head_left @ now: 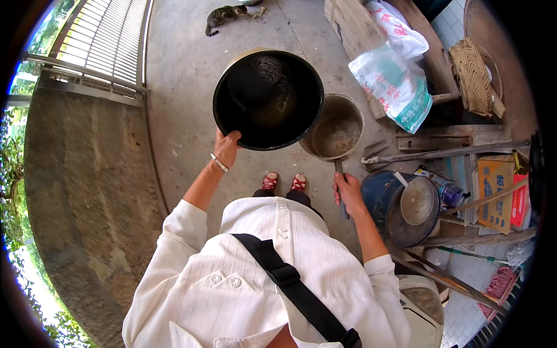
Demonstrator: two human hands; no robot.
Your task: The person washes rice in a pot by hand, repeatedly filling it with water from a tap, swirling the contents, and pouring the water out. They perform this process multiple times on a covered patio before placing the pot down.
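Note:
My left hand (227, 148) grips the lower left rim of a wide black bucket (243, 110), thumb over the edge. The inside of the bucket is very dark; a greyish, lumpy patch and a brownish area show in it, but I cannot make out what they are. Lower and to the right, my right hand (349, 194) is wrapped round the dark handle of a long-handled dipper (350, 110). Its round bowl faces up, with brownish residue inside. The bucket's right edge overlaps the dipper's bowl from my viewpoint; I cannot tell whether they touch.
A tabby cat (223, 16) is on the concrete floor (185, 75) ahead. White plastic bags (394, 75) rest on wooden boards at the right, near a woven basket (471, 75). A blue drum (380, 200) with a pale bowl (417, 200) on top stands beside my right arm. A rough wall (93, 203) rises at left.

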